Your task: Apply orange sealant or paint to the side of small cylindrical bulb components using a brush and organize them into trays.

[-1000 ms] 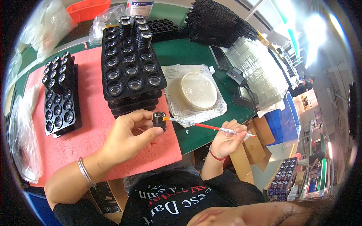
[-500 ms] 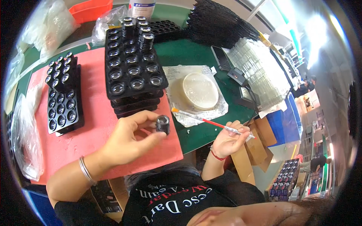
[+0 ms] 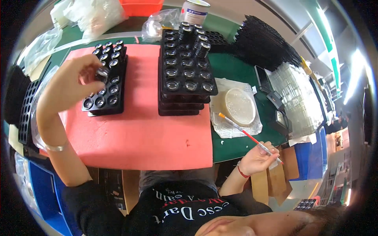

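My left hand (image 3: 67,84) is closed on a small black lens barrel (image 3: 102,74), its thumb and fingers pinching it over the smaller black tray (image 3: 121,80) on the left. That tray holds several similar glass-topped black barrels, some stacked higher at its far end; my hand hides part of it. My right hand (image 3: 258,159) grips a thin brush-like stick (image 3: 251,137) with an orange tip and a red section, held slanting beyond the near table edge. Left of the brush stands a taller stack of black trays (image 3: 179,105), filled with barrels, several of them standing upright on top.
A pink foam mat (image 3: 157,141) lies under the trays on the green table. At the right, a round pale dish (image 3: 240,106) sits on printed paper (image 3: 217,92). Beyond are a white can (image 3: 195,13), black strips (image 3: 265,41), clear trays (image 3: 297,88) and plastic bags (image 3: 98,17).
My left hand has carried the lens barrel left, from in front of the tall stack to the smaller tray. My right hand still holds the brush-like stick. The view has shifted.
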The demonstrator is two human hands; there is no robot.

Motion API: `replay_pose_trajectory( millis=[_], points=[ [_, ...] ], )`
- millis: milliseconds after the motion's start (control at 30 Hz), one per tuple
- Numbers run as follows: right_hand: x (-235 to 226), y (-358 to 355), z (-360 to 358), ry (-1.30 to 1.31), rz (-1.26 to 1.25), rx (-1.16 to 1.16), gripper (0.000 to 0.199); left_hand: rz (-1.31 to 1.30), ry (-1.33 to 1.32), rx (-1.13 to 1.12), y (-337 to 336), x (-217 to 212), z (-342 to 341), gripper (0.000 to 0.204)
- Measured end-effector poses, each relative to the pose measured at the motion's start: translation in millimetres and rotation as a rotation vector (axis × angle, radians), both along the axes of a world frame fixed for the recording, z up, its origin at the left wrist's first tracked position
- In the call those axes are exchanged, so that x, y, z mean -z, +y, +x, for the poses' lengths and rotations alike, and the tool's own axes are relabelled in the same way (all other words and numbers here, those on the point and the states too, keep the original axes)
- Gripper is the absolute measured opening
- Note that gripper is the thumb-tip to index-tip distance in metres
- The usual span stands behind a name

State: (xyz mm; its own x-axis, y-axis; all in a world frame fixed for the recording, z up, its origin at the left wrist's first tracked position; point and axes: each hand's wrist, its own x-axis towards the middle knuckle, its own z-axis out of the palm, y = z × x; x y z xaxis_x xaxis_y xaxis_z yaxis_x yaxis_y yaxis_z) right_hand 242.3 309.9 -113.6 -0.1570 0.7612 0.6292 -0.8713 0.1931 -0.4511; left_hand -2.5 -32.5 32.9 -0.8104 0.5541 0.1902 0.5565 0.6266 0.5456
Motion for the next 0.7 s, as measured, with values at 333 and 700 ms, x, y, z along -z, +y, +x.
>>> replay_pose_trajectory(
  millis=[333,700],
  points=[
    [-1,-1,0,0.005,0.015,0.004,0.024,-0.208,0.164,-0.261,-18,35,-53,0.025],
    [-2,-1,0,-0.022,0.050,0.031,0.025,-0.221,0.167,-0.340,-14,38,-56,0.031]
  ],
)
